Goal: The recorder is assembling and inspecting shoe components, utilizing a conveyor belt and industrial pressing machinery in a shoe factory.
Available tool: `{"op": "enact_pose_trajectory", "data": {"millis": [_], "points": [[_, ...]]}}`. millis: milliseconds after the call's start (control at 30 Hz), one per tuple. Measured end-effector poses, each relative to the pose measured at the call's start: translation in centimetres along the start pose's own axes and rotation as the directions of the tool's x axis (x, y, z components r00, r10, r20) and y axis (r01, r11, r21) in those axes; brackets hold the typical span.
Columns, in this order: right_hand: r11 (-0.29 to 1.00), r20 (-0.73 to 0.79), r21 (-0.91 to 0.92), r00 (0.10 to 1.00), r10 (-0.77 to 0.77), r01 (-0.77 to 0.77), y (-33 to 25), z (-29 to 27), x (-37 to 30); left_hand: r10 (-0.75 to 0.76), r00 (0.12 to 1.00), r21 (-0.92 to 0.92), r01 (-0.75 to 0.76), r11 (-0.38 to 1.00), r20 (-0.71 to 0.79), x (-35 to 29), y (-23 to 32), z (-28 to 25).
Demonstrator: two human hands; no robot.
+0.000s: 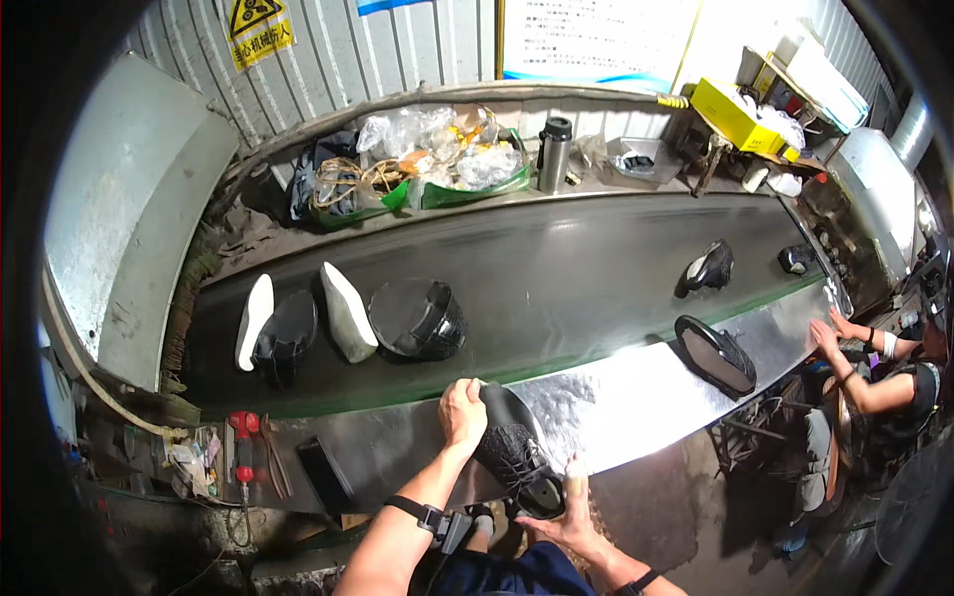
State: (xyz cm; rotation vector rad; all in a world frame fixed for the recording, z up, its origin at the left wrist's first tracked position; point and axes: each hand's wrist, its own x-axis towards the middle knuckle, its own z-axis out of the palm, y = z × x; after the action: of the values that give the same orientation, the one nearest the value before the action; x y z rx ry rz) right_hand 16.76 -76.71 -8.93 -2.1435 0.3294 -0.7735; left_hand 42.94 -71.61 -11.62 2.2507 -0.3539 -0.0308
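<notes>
A black lace-up shoe (pixel 515 459) is between my hands at the near metal ledge, toe away from me and opening toward me. My left hand (pixel 463 417) is closed, its curled fingers against the left side of the toe. At the heel end my right hand (pixel 568 517) is spread, thumb below the heel and fingers stretched up along the right side. Whether its fingers press on the shoe cannot be made out. Farther right on the ledge, another black shoe (pixel 717 358) lies tilted with its sole partly showing.
A dark conveyor belt (pixel 556 288) carries white shoe lasts (pixel 346 313), black rounded pieces (pixel 417 318) and a black-and-white shoe (pixel 708 268). On the ledge are a phone (pixel 325 475) and a red-handled tool (pixel 243 442). A steel thermos (pixel 555 154) stands behind. A co-worker's arms (pixel 865 382) reach in right.
</notes>
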Motion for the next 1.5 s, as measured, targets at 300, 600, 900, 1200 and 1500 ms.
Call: {"op": "enact_pose_trajectory", "data": {"millis": [300, 600, 900, 1200, 1500], "points": [[0.994, 0.360, -0.003, 0.927, 0.106, -0.112, -0.6, -2.6, -1.4, -0.375, 0.883, 0.046, 0.378, 0.925, 0.281, -2.2, 0.6, -1.5], [0.997, 0.527, 0.055, 0.850, 0.022, -0.060, 4.0, -3.3, -1.3, -0.176, 0.962, 0.164, 0.143, 0.976, 0.208, -3.8, 2.6, 0.4], [0.863, 0.571, 0.306, 0.803, 0.172, -0.402, 0.1, -4.0, 2.3, -0.367, 0.926, -0.044, 0.372, 0.927, 0.091, -3.1, 1.3, -4.2], [0.187, 0.946, 0.035, 0.093, 0.311, -0.982, -7.1, 3.8, 11.3, -0.448, 0.870, -0.317, 0.373, 0.872, -0.206, -10.5, 1.4, -21.0], [0.592, 0.985, 0.165, 0.160, -0.062, -0.788, -30.6, 9.5, 0.7, -0.627, 0.229, -0.506, 0.417, 0.755, -0.745, -30.8, -4.1, -39.5]]}}
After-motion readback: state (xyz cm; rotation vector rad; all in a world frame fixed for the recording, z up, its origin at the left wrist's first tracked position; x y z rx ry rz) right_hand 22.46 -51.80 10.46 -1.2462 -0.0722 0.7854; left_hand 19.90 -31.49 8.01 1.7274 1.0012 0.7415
